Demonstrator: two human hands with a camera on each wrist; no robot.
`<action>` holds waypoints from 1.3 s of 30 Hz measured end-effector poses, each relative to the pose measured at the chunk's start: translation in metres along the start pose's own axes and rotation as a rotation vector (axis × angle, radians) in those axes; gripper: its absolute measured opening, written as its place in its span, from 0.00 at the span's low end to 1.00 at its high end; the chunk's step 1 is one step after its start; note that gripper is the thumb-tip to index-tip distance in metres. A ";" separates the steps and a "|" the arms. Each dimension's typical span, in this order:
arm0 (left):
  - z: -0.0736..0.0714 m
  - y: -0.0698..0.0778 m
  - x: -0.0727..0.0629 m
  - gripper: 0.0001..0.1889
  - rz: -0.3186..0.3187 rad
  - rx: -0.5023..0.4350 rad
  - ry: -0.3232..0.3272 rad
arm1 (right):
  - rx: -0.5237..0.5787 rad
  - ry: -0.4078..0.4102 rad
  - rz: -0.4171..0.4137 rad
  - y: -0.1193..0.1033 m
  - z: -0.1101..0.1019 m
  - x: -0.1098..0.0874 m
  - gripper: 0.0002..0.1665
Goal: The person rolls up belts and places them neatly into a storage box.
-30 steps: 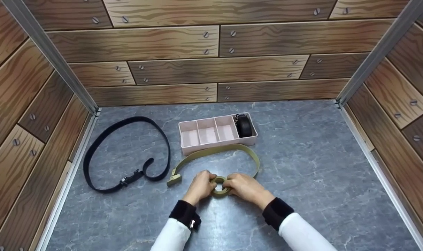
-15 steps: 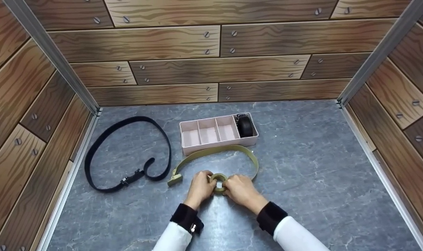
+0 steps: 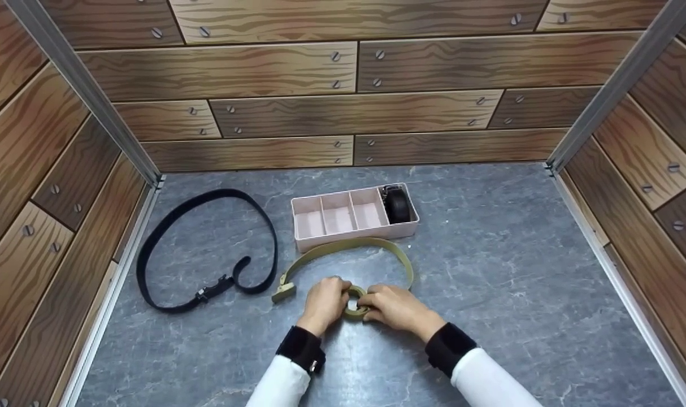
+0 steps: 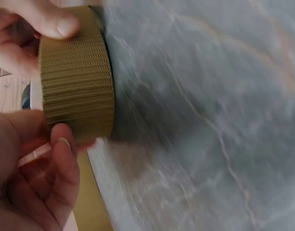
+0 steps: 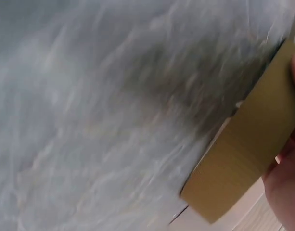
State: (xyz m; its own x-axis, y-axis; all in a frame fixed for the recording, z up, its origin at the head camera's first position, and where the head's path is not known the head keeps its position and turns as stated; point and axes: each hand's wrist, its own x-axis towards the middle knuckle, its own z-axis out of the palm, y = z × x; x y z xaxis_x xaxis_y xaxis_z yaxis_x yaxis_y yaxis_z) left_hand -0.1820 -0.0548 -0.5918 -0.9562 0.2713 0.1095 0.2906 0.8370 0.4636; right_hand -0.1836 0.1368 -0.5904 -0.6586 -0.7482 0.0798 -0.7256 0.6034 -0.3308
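An olive webbing belt [image 3: 348, 244] lies on the grey floor in the head view, one end wound into a coil [image 3: 354, 315]. My left hand [image 3: 325, 305] holds the coil's left side, thumb and fingers pinching it. On the opposite side, my right hand [image 3: 394, 306] pinches the coil and the strap running into it. The ribbed outer face of the coil [image 4: 77, 72] fills the space between fingers in the left wrist view. A flat stretch of the strap [image 5: 243, 139] shows in the right wrist view. The belt's buckle [image 3: 284, 291] rests loose on the floor, left of my hands.
Behind the strap's arc stands a pink tray [image 3: 354, 232] with several compartments; a rolled black belt [image 3: 398, 204] sits in the rightmost one. Another black belt [image 3: 144, 254] lies in a wide loop at the left. Wood-patterned walls [image 3: 275, 113] enclose the floor.
The loose olive strap's right bend has drawn inward, to the left. My right hand shifted left and then back right around the coil. My left hand stays nearly in place.
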 end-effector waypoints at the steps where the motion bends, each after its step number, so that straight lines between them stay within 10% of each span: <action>1: 0.000 0.000 0.000 0.09 0.017 0.018 -0.002 | -0.009 -0.001 -0.004 0.000 0.000 0.000 0.10; 5: 0.003 0.003 -0.004 0.05 0.012 0.018 0.034 | -0.085 0.032 -0.007 -0.004 0.001 0.000 0.08; 13: 0.001 0.009 -0.008 0.04 -0.217 -0.176 0.044 | -0.182 0.104 0.043 -0.016 0.008 0.003 0.12; 23: -0.005 0.006 -0.003 0.08 -0.147 -0.097 -0.107 | 0.023 -0.021 -0.019 -0.003 0.000 0.000 0.08; 34: -0.003 0.004 -0.004 0.05 -0.188 -0.186 -0.039 | -0.077 0.052 0.003 -0.008 0.005 0.003 0.10; 39: -0.006 0.001 0.001 0.14 -0.200 -0.173 -0.129 | -0.017 0.011 -0.019 -0.004 0.002 0.003 0.06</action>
State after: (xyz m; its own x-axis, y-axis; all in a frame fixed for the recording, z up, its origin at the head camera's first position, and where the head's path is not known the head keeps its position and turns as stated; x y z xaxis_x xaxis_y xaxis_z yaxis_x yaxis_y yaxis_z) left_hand -0.1825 -0.0564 -0.5862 -0.9784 0.1771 -0.1069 0.0763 0.7893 0.6092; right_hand -0.1818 0.1314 -0.5910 -0.6466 -0.7567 0.0963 -0.7414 0.5937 -0.3128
